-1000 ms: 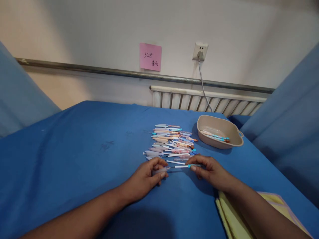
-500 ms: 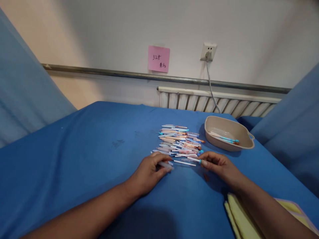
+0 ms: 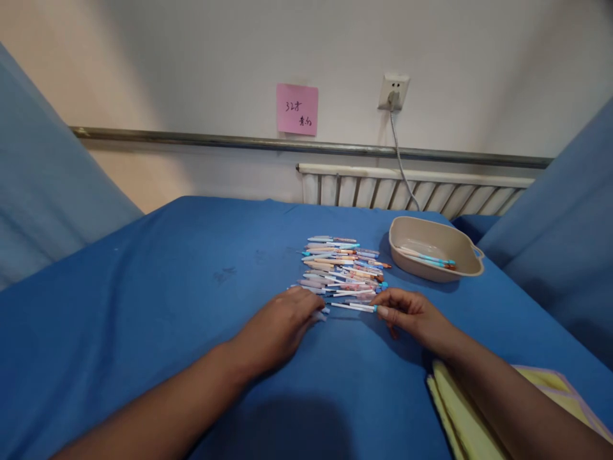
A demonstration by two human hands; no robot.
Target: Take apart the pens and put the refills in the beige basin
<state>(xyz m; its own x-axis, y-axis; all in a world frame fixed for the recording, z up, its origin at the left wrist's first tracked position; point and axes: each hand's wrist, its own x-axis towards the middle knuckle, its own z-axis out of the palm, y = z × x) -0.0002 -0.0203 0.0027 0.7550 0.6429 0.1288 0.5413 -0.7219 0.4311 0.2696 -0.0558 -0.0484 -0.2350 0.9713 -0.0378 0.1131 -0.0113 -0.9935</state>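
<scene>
Two hands engaged: left hand [image 3: 282,319] grips pale pen barrel [image 3: 320,315]; right hand [image 3: 412,316] pinches turquoise-ended white refill [image 3: 363,308]. Tan basin [image 3: 421,271]: 1 o'clock from right hand.

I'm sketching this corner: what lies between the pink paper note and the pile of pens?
The head view shows pale wall, a grey metal rail, part of a white radiator, then blue cloth.

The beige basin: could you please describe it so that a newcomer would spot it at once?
Find the white radiator, then the blue cloth before it. Right of the loose pens sits the beige basin, the only open container, with several pens inside.
</scene>
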